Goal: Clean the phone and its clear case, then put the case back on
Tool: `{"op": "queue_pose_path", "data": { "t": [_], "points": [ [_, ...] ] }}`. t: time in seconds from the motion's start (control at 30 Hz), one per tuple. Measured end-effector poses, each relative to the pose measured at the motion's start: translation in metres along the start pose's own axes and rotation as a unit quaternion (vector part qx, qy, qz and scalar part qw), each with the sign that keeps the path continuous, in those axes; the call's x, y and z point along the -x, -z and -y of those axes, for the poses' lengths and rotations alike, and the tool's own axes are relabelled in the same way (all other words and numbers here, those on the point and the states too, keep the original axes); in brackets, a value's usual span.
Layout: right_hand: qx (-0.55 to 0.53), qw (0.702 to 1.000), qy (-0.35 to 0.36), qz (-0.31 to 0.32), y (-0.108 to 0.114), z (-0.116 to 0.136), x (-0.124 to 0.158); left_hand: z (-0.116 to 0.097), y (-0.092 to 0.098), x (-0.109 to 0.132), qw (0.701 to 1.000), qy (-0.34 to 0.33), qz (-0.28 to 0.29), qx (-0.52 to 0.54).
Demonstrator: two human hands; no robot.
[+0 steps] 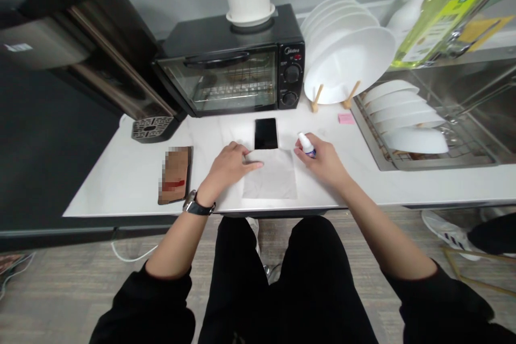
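A white square sheet [270, 177], cloth or paper, lies flat on the counter near its front edge. My left hand [230, 164] rests at the sheet's upper left, thumb stretched across it and index finger apart at its edge. Just beyond the sheet lies a black phone-like slab [266, 133]; its lower end meets or slips under the sheet, I cannot tell which. In my right hand [322, 158] is a small white-capped bottle [307, 145], tilted, to the right of the sheet. Fingers hide most of the bottle's body.
A phone [175, 174] with a blurred screen lies left of my wrist. Behind stand a dark drink machine [153, 128] and a black toaster oven [229, 80]. Plates [350, 64] fill a rack beside a sink [467, 161] with bowls [415, 140]. Someone's shoe [447, 231] shows at right.
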State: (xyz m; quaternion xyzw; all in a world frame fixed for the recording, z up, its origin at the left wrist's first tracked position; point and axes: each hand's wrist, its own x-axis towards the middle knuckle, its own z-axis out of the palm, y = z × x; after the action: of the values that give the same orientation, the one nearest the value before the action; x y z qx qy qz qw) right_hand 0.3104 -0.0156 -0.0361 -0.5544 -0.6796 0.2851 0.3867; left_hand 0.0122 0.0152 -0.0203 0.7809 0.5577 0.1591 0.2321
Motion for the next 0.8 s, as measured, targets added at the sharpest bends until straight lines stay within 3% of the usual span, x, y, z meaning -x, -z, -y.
{"op": "queue_pose_path", "data": {
  "t": [0.2, 0.3, 0.4, 0.47, 0.57, 0.63, 0.73, 0.8],
  "points": [
    [0.023, 0.995, -0.005, 0.098, -0.014, 0.004, -0.032, 0.005, 0.002, -0.006, 0.984, -0.058, 0.082, 0.146],
    [-0.014, 0.991, -0.008, 0.13, -0.012, 0.003, -0.036, 0.003, 0.002, -0.002, 0.957, -0.071, 0.126, 0.252],
    [-0.082, 0.985, -0.009, 0.149, -0.008, 0.005, -0.031, -0.002, -0.004, 0.006, 0.929, -0.057, 0.125, 0.343],
    [-0.13, 0.979, -0.008, 0.156, -0.007, 0.011, -0.024, -0.007, -0.01, 0.012, 0.883, -0.01, 0.131, 0.45],
    [-0.194, 0.97, -0.009, 0.145, -0.005, 0.021, -0.013, -0.015, -0.02, 0.022, 0.766, 0.063, 0.178, 0.614],
    [-0.228, 0.965, -0.017, 0.129, -0.005, 0.027, -0.006, -0.02, -0.025, 0.028, 0.709, 0.087, 0.204, 0.669],
    [-0.274, 0.955, -0.037, 0.109, -0.005, 0.03, 0.005, -0.03, -0.028, 0.037, 0.656, 0.118, 0.193, 0.72],
    [-0.302, 0.948, -0.049, 0.093, -0.006, 0.032, 0.014, -0.037, -0.024, 0.046, 0.643, 0.149, 0.155, 0.735]
  ]
}}
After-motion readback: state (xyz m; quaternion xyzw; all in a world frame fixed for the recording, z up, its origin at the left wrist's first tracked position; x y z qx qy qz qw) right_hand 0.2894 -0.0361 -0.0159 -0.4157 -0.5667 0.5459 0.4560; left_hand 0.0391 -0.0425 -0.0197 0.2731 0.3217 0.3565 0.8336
